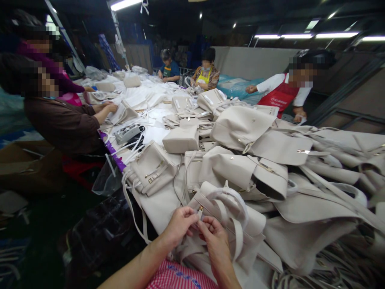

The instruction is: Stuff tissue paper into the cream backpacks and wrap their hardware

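A pale beige bag (254, 220) with a looped, wrapped handle lies right in front of me at the table's near edge. My left hand (182, 224) and my right hand (213, 235) meet over its near left part. Between their fingertips is a small pale tab (200, 213) hanging from a gold-coloured metal piece. Both hands are closed in a pinch on this tab, the left from its left side and the right from just below. The exact fingertip contact is partly hidden.
Beige bags (245, 128) pile up ahead and to the right. Another bag (155, 168) lies ahead left. Straps hang over the table's purple edge (116, 156). People sit or stand at the left, far side and right. A clear plastic bag (106, 178) hangs below the edge.
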`<state>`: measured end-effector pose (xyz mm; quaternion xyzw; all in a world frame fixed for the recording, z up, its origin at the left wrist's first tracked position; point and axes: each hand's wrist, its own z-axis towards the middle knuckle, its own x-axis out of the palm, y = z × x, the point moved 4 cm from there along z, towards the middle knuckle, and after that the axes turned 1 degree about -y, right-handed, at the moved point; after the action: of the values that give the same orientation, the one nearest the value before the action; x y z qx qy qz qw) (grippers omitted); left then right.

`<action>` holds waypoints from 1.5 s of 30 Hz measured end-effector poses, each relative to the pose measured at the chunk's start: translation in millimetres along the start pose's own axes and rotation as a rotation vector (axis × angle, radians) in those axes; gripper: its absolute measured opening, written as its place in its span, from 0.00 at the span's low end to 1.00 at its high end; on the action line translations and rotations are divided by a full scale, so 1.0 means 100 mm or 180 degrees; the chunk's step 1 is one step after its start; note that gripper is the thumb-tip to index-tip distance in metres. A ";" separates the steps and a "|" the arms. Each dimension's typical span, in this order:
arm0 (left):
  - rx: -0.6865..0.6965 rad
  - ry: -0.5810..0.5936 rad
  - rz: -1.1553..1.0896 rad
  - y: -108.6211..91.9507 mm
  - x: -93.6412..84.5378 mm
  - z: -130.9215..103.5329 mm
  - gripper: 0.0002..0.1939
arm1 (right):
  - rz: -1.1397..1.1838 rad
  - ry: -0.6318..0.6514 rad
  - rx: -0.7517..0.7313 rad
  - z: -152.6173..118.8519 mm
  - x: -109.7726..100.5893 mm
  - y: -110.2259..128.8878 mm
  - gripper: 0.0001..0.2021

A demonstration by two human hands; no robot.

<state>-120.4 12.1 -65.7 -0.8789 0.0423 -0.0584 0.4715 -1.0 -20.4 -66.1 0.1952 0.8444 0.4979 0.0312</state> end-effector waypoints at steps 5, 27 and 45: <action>-0.0043 -0.0057 -0.0164 -0.03 0.04 -0.01 0.14 | 0.0073 -0.0055 -0.0084 0.01 0.01 0.03 0.19; -0.0204 -0.0058 -0.0226 0.01 -0.03 0.01 0.17 | 0.0078 -0.0250 0.0293 0.03 0.00 -0.12 0.24; 0.1153 -0.0599 0.2628 -0.25 -0.10 -0.11 0.11 | 0.0031 -0.0246 0.0290 0.07 0.15 -0.04 0.19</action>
<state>-131.5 18.0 -39.4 -0.6933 0.3351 0.2080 0.6031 -14.4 -11.0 -70.5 0.2195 0.8634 0.4512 0.0525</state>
